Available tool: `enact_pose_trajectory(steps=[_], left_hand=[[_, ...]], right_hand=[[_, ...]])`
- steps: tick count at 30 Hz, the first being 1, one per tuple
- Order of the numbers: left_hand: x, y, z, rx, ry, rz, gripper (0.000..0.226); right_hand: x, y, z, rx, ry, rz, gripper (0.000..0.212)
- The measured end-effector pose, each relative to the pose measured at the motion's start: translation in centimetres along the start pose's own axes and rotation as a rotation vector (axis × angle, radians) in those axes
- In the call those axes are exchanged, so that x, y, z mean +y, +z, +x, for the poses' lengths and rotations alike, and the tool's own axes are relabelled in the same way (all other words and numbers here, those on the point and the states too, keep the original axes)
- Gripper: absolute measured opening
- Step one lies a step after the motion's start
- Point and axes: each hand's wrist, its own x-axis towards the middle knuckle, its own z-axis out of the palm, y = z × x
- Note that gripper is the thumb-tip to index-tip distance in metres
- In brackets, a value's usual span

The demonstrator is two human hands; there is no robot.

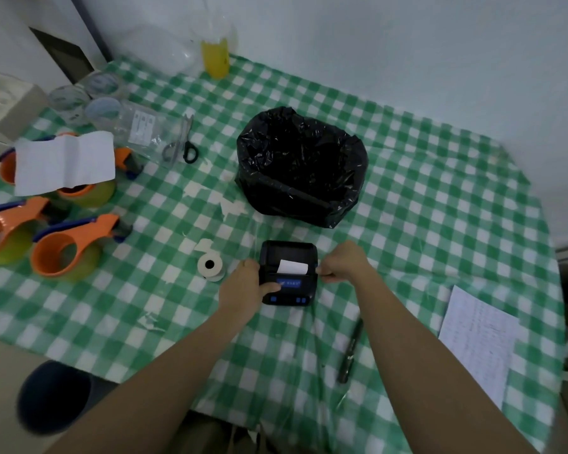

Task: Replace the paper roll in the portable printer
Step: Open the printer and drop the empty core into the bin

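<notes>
fingers (271,287) of the left hand (243,286) curl around the left side of the little black printer (288,273), with the thumb lying on its front near the blue screen. the right hand (343,262) pinches the printer's right edge, its fingers closed on it. the printer sits flat on the green checked counter (407,191), and a short bit of white paper (292,266) sticks up out of its slot. a small white paper roll (210,265) stands just to the left of the printer, not touching it. behind the printer is a bin lined with a black bag (300,165); it is too dark inside to tell what it holds. a clear cup (215,55) at the back has yellow liquid in it. scissors (182,140) lie near the bin, and a dark pen (351,350) lies by the right arm.
</notes>
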Motion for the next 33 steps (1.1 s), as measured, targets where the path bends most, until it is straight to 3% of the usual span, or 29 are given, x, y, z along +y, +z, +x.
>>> enact_pose_trajectory(steps=[14, 18, 21, 23, 24, 28, 31, 33], left_hand=[[-0.5, -0.3, 0.4, -0.022, -0.008, -0.080, 0.055], [-0.6, -0.3, 0.5, -0.026, -0.013, -0.091, 0.057], [-0.5, -0.5, 0.4, -0.035, -0.014, -0.075, 0.058], [-0.5, -0.6, 0.4, -0.047, -0.008, -0.052, 0.058], [-0.5, -0.6, 0.4, -0.051, -0.007, -0.045, 0.056], [-0.4, -0.7, 0.3, -0.051, 0.000, -0.014, 0.053], [-0.1, -0.7, 0.3, -0.048, 0.003, 0.016, 0.054], [0.1, -0.7, 0.3, -0.051, 0.015, 0.043, 0.055]], right_hand=[[-2.2, -0.1, -0.6, 0.043, 0.009, -0.157, 0.035], [-2.2, -0.2, -0.7, 0.009, 0.013, -0.155, 0.041], [-1.5, 0.7, -1.1, 0.120, -0.055, -0.160, 0.031], [-0.2, 1.9, -1.7, 0.220, -0.125, -0.014, 0.008], [0.5, 2.6, -2.1, 0.280, -0.160, 0.077, 0.006], [2.0, 5.2, -3.6, 0.452, -0.285, 0.265, 0.022], [1.0, 6.0, -3.4, 0.462, -0.365, 0.165, 0.039], [0.2, 6.1, -2.8, 0.419, -0.354, 0.072, 0.038]])
